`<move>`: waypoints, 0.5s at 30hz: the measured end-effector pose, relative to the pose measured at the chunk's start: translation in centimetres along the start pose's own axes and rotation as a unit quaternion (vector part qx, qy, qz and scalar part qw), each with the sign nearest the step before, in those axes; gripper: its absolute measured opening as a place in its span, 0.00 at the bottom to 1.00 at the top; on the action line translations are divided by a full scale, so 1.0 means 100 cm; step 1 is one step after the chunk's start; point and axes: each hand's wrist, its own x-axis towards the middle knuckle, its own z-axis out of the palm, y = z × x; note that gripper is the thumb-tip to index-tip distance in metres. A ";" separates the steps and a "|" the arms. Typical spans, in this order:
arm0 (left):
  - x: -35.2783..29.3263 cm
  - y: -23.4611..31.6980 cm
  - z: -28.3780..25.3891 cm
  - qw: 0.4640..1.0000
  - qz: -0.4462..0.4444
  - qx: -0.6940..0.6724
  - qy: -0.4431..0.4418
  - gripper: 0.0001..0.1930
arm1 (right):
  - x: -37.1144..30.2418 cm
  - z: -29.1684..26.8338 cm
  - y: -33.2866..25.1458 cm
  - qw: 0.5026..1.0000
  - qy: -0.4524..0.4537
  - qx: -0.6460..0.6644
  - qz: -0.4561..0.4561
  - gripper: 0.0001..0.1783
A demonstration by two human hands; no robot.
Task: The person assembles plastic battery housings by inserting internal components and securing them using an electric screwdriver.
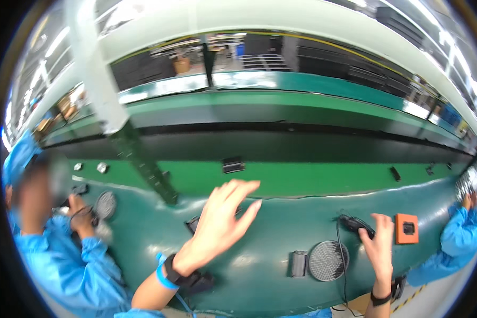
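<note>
My left hand (217, 221) is raised over the green work surface, fingers stretched out and thumb apart, holding nothing. Partly hidden behind it is a small dark part (191, 224). My right hand (380, 245) is also open, its thumb spread from the fingers. Just beside that thumb lies a black corded hand tool (351, 221), its exact kind unclear; the cable runs down toward the near edge. A round grey dish (324, 261) with many small bumps or pieces sits left of my right hand. Against its left side rests a dark rectangular block (298, 264).
An orange block with a dark square recess (407, 233) lies right of my right hand. Beyond the work surface runs a green strip bearing a dark part (233, 164). A green post (143, 161) stands at left. Blue-clad people (63, 265) work on both sides.
</note>
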 end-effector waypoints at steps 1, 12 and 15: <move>0.006 -0.004 -0.003 0.995 0.024 0.082 0.044 0.17 | -0.006 -0.011 -0.036 0.998 0.062 0.020 -0.022 0.27; 0.036 0.034 -0.027 0.911 0.063 0.340 0.225 0.14 | -0.121 0.021 -0.276 0.758 -0.169 0.622 -0.096 0.26; 0.021 0.041 -0.017 0.930 0.052 0.259 0.255 0.12 | -0.107 0.023 -0.277 0.539 -0.354 0.764 0.003 0.37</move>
